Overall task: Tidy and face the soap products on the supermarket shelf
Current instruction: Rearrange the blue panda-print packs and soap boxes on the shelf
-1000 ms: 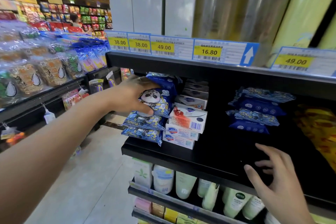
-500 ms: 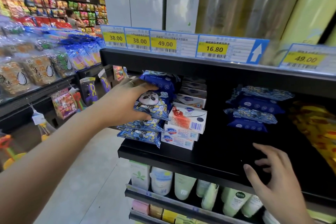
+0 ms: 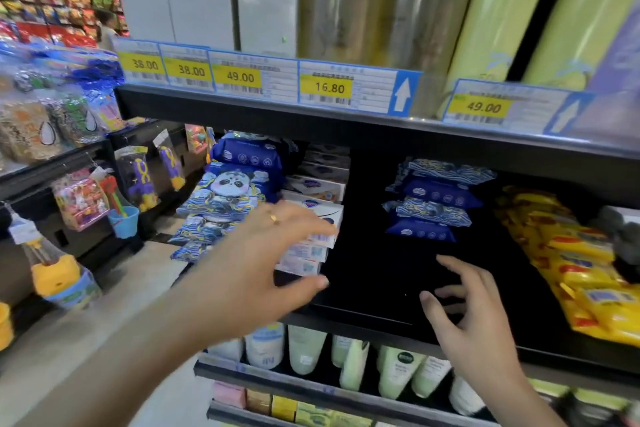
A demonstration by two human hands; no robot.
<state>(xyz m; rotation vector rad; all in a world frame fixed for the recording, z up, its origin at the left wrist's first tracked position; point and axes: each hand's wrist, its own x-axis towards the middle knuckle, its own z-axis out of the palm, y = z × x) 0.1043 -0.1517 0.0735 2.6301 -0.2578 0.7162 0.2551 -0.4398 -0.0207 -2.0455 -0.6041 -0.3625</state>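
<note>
A leaning stack of blue panda soap packs [image 3: 231,199] sits at the left end of the black shelf [image 3: 374,288]. Beside it stands a pile of white soap boxes [image 3: 313,218]. My left hand [image 3: 263,260] hovers in front of the boxes, fingers spread, holding nothing. Further right a second stack of blue soap packs [image 3: 433,199] sits deeper on the shelf. My right hand [image 3: 467,302] rests at the shelf's front edge, fingers apart and empty. Yellow soap packs [image 3: 581,267] fill the right end.
Price tags [image 3: 325,87] line the shelf above, which holds tall rolls [image 3: 498,10]. White and green tubes [image 3: 349,360] stand on the shelf below. Snack bags and hanging toys [image 3: 79,198] crowd the neighbouring rack on the left across a floor gap.
My left hand has let go of the panda soap pack and drawn back and to the right, in front of the white boxes. The right hand has barely moved.
</note>
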